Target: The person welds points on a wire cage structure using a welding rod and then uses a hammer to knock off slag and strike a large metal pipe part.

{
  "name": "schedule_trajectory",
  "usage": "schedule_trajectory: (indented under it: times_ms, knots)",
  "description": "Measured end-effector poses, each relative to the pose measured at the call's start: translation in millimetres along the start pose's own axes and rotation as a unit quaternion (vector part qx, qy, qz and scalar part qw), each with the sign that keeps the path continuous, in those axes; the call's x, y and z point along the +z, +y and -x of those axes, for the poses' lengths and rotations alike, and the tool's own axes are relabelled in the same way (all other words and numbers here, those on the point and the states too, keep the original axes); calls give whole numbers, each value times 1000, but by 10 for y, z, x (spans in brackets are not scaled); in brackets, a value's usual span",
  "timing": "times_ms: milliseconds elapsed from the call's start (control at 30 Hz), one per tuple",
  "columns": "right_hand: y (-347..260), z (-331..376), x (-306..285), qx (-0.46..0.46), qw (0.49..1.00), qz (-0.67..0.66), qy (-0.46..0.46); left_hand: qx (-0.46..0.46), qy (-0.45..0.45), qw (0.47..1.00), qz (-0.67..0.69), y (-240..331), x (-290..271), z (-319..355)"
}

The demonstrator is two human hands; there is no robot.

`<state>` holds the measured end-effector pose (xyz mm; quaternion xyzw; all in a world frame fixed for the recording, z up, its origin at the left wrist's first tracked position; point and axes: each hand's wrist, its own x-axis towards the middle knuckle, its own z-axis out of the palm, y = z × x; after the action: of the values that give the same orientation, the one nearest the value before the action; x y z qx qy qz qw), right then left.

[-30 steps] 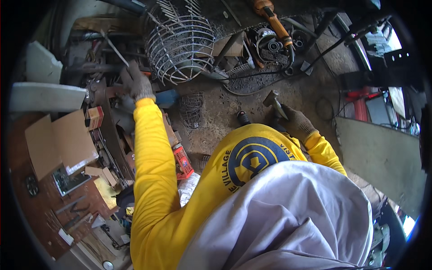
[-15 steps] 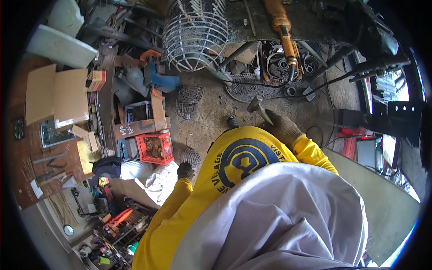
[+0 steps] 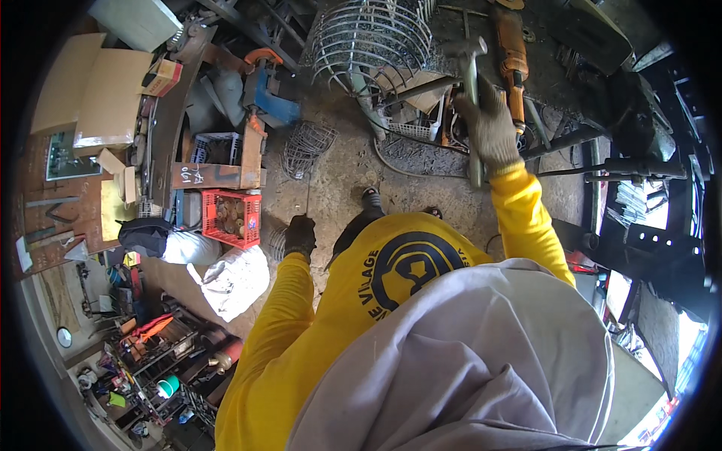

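Observation:
My right hand [image 3: 490,129], in a tan knit glove, is wrapped round the handle of a hammer [image 3: 471,75]. The hammer's head points away from me, beside an orange power tool [image 3: 513,60] and to the right of a large cage of curved metal bars [image 3: 374,46]. My left hand [image 3: 301,236], in a dark glove, hangs low with its fingers curled. A thin rod or wire seems to rise from it, but what it grips is not clear. Just left of it a coiled wire bundle [image 3: 276,239] shows in part.
A red plastic crate [image 3: 232,218] of round pieces stands at left, near a white sack [image 3: 235,282]. Another wire bundle [image 3: 308,149] lies on the floor ahead. A blue clamp-like tool [image 3: 274,98] and a cardboard box [image 3: 113,94] are farther left. Cables cross the floor.
My right hand has swung forward and up with the hammer, from beside my body to the dark workbench. My left hand has moved slightly forward. The view has shifted.

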<state>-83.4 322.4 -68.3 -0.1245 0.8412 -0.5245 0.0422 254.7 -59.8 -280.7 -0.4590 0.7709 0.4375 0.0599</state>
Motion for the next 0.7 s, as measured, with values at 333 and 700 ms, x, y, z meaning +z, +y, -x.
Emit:
schedule_trajectory:
  times_ms: [333,700]
  knots:
    - [34,-1057,5,34,960,273,55,123,-166,947,-246,-2013,-145,-1077]
    - [181,-1508,322,102,836,535,63,-32,-161,986,-5,-593,-808,-1801]
